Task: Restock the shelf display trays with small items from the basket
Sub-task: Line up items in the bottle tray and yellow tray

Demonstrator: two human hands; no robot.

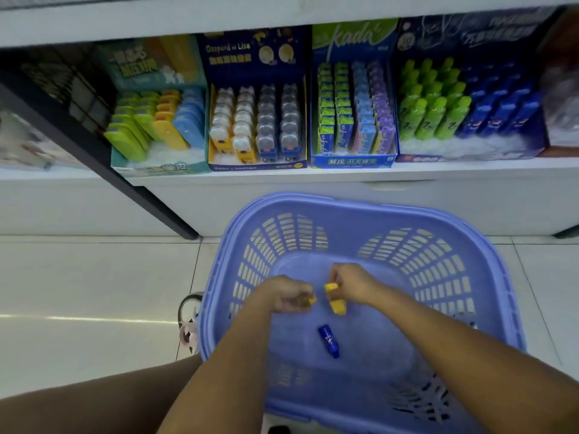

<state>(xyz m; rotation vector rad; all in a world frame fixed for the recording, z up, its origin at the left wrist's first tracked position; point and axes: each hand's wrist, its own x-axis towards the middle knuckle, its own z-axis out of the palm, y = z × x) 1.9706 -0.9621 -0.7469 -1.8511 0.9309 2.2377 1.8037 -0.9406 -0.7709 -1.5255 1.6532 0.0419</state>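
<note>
Head view: both hands are down inside the purple basket [313,203], close together, not touching. L hand [289,294] is curled in a fist round a small yellow piece [311,299]; only its end shows at the thumb side. R hand [354,283] has fingers curled, pinching a yellow item [338,305] that hangs below the fingertips. One item or two there, can't tell, too blurred. Can't tell either if it touches the basket bottom. Small gap btwn the two yellow bits.

Nearer the body than both hands, a dark blue tube [329,341] lies on its side on the basket bottom, apart from both hands.

Beyond the hands is a low white shelf [344,175] w/ four display trays side by side, touching:
- Well L of L hand: teal tray [163,169] w/ green, yellow & blue flat items leaning back.
- Ahead of L hand: navy tray [257,166] w/ rows of white and grey animal-shaped items.
- Ahead of R hand: blue tray [354,161] w/ green, blue & purple packs.
- Further R: dark tray [463,157] w/ green and blue bottle shapes.

L of the basket is pale tiled floor [94,277]. A bare leg [94,399] shows below L forearm at the bottom edge.
</note>
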